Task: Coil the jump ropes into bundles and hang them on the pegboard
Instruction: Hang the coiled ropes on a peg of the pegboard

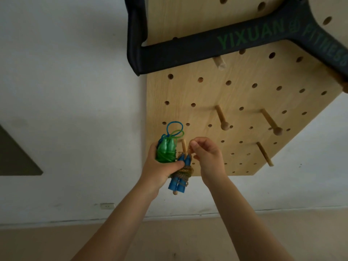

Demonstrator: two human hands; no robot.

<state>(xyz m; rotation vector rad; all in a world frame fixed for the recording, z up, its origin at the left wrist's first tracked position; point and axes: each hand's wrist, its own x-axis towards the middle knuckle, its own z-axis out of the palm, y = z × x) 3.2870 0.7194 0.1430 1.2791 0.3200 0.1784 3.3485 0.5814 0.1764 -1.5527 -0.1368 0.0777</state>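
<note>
A wooden pegboard (235,117) hangs on a white wall (66,72), dotted with holes and several wooden pegs (222,117). Across its top hangs a black frame (188,51) printed with green lettering. Low on the wall, to the left, sits a socket (107,205).

At the board's lower left corner, a bundle with blue handles (179,174), wrapped in brownish rope, lies along a peg (184,146) whose tip shows just below the handles. Both forearms reach up to it.

The left hand (160,166) grips a green jump rope bundle (165,150), fingers curled around it, thumb pressing the blue handles; blue and green loops stick out above. The right hand (207,157) has its fingertips pinched together beside the peg, apparently on a strand of rope, though what they hold is too small to tell.
</note>
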